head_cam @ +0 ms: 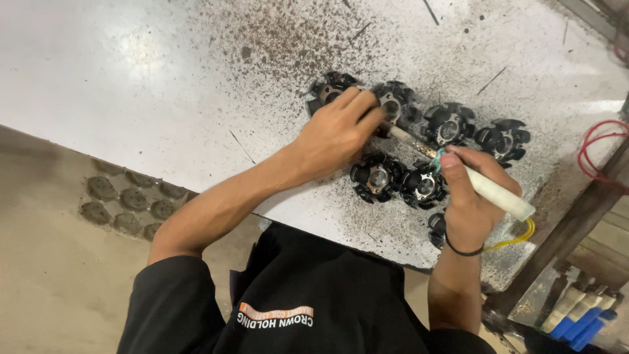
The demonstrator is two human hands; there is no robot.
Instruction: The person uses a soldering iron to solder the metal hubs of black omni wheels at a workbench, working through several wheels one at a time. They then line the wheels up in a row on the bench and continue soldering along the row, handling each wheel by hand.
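Note:
Several black star-shaped wound coil parts (448, 124) lie in a cluster on a white, speckled table (151, 85). My left hand (337, 131) rests on the cluster, its fingers pressing down near one coil part (394, 103) at the back. My right hand (473, 203) grips a pen-like tool with a pale handle (501, 195); its metal tip points toward the coil under my left fingers. A yellow wire (517, 237) runs from the tool's rear. Another coil part (377, 178) sits just below my left hand.
Dark filings and thin wire bits are scattered over the table top. Red wires (599, 147) loop at the right edge beside a wooden beam (576, 216). Round parts lie on the floor at left (124, 200). Blue-and-white items (580, 321) stand at the lower right.

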